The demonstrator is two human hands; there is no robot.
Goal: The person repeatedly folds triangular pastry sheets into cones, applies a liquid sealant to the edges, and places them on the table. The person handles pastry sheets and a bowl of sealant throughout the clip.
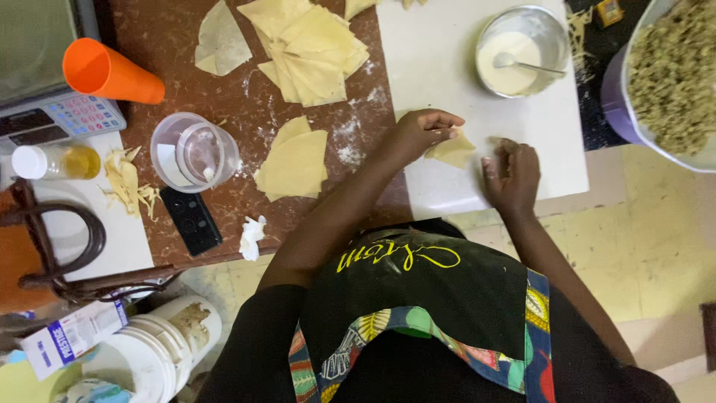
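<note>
My left hand point(421, 133) pinches the edge of a small folded pale-yellow pastry piece point(453, 151) that lies on a white board point(425, 67). My right hand point(512, 173) rests with curled fingers on the board just right of that piece, touching its side. A steel bowl point(549, 30) of white paste with a spoon in it stands at the far side of the board. To the right, a purple bowl point(616, 101) holds a greenish-brown chopped filling.
On the brown table lie a stack of cut pastry sheets point(309, 48), another sheet point(294, 163), a clear plastic jug point(194, 151), an orange cup point(112, 72), a black remote point(192, 220), a small oil bottle point(56, 161), pastry scraps and a scale. White buckets point(153, 351) stand on the floor.
</note>
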